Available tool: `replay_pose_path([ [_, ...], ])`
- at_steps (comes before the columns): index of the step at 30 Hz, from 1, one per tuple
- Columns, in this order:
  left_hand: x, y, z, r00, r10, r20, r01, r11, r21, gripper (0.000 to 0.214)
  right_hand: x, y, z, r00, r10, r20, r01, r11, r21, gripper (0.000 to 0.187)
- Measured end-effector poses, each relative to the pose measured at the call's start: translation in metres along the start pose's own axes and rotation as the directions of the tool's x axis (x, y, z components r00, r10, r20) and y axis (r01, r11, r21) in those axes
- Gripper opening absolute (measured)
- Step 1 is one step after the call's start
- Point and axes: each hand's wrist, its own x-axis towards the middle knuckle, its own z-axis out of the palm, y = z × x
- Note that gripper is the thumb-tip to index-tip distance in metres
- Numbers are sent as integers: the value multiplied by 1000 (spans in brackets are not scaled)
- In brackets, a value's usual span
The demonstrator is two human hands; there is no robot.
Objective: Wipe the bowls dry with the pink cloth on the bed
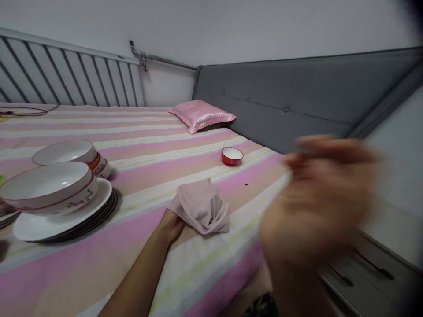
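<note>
A crumpled pale pink cloth (202, 207) is bunched up above the striped bedsheet in the middle of the view. My left hand (173, 223) grips it at its left side, with the fingers mostly hidden under the fabric. Whether anything lies inside the cloth's folds cannot be seen. My right hand (322, 200) is raised at the right, close to the camera and smeared by motion. Its fingers look bent, but whether they hold anything is unclear. Beyond the cloth, a small red bowl (231, 157) with a white inside stands upright on the bed, apart from both hands.
At the left, a large white bowl (49, 189) sits on a stack of plates (102, 193), with more stacked bowls (71, 152) behind. A pink pillow (203, 115) lies near the grey headboard (264, 97). A drawer cabinet (373, 268) stands at the lower right.
</note>
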Motion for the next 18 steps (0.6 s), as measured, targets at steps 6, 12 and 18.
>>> replay_pose_path([
  [6, -4, -2, 0, 984, 59, 168, -59, 998, -4, 35, -41, 67, 53, 811, -42, 584, 287, 898, -334, 55],
  [12, -3, -5, 4, 985, 27, 172, -34, 999, 35, 40, -52, 113, 56, 726, -10, 688, 393, 827, -403, 62],
  [18, 0, -5, 0, 969, 55, 241, -75, 995, 73, 36, -41, 119, 48, 773, 53, 632, 281, 865, -416, 50],
])
